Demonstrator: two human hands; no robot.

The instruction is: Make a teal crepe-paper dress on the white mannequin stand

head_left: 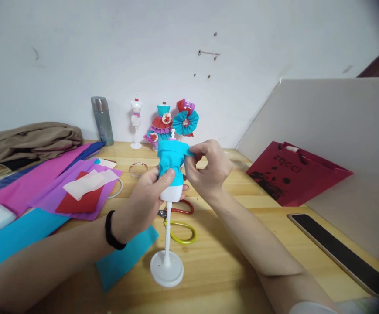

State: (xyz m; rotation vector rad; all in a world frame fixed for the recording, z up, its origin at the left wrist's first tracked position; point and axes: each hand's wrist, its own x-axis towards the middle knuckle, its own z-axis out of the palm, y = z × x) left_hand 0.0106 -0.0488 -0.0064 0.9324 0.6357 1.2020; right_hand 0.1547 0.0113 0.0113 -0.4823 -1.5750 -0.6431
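A small white mannequin stand (pixel 167 267) is lifted off the wooden table, its torso wrapped in turquoise crepe paper (pixel 171 159). My left hand (pixel 150 196) is closed round the torso, thumb pressed on the paper's lower edge. My right hand (pixel 207 168) pinches the paper's loose end at the mannequin's shoulder. A black band circles my left wrist.
Sheets of crepe paper (pixel 45 183) in pink, purple, red and turquoise lie at the left. Scissors (pixel 179 218) lie under the mannequin. At the back stand a flask (pixel 102 120), a bare mannequin (pixel 136 122) and dressed mannequins (pixel 172 122). A red bag (pixel 294 172) and a phone (pixel 336 250) lie at the right.
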